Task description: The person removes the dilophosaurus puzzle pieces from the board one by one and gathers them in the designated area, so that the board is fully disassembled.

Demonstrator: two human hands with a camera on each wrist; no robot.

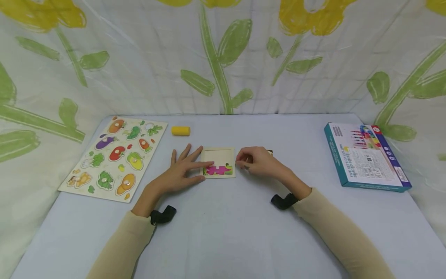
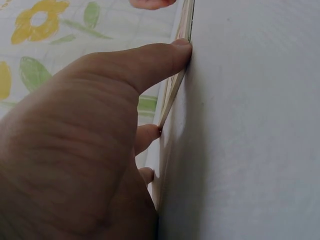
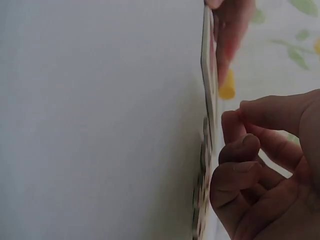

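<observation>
A small wooden puzzle frame (image 1: 218,148) lies mid-table, its lower part filled with pink and green jigsaw pieces (image 1: 219,170). My left hand (image 1: 182,168) spreads its fingers over the frame's left side, index finger across the pieces. In the left wrist view the thumb (image 2: 165,57) presses on the frame's edge. Just right of the frame, my right hand (image 1: 259,161) has curled fingers with thumb and index tips together; no piece shows between them. Loose puzzle pieces (image 3: 200,200) lie beneath it, mostly hidden in the head view, where one piece (image 1: 270,152) peeks out behind.
On the left lies a wooden vegetable puzzle board (image 1: 115,166). A yellow cylinder (image 1: 180,131) is behind the left hand. A teal and white beads box (image 1: 367,157) lies at the right. Behind the table hangs a flower-patterned sheet (image 1: 146,58).
</observation>
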